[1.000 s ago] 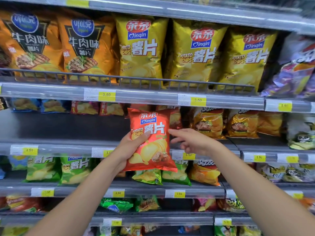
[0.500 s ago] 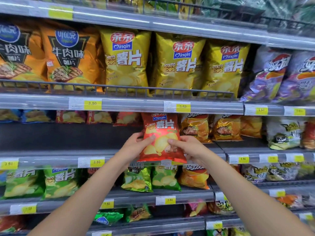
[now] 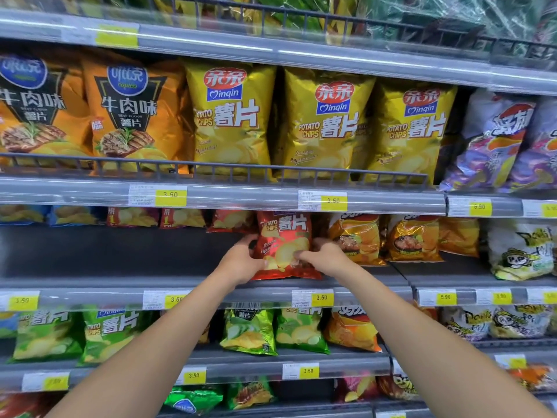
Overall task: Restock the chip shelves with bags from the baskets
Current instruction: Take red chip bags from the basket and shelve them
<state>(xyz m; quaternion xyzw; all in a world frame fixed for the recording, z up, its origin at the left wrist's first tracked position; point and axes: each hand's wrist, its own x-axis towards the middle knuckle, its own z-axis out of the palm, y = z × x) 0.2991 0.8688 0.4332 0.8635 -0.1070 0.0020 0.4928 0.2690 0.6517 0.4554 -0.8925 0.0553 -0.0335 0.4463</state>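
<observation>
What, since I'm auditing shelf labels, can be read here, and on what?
"亲亲 Qinqin POTATO CHIPS 薯片": yellow bags.
"牛肉味 BEEF FLAVOR 薯片": orange bags.
"POTATO CHIPS 薯片": red bag, gripped by left hand and right hand.
"3.50": yellow price tags.
"5.90": rightmost tags.
Print on white labels: too small.

The red chip bag (image 3: 283, 242) was glossy, crinkled foil; the shelf (image 3: 120, 254) was matt grey metal, its price strip (image 3: 241, 196) shiny plastic.

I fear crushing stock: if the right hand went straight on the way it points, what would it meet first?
The red potato chip bag that the right hand grips; what lies behind is hidden.
</observation>
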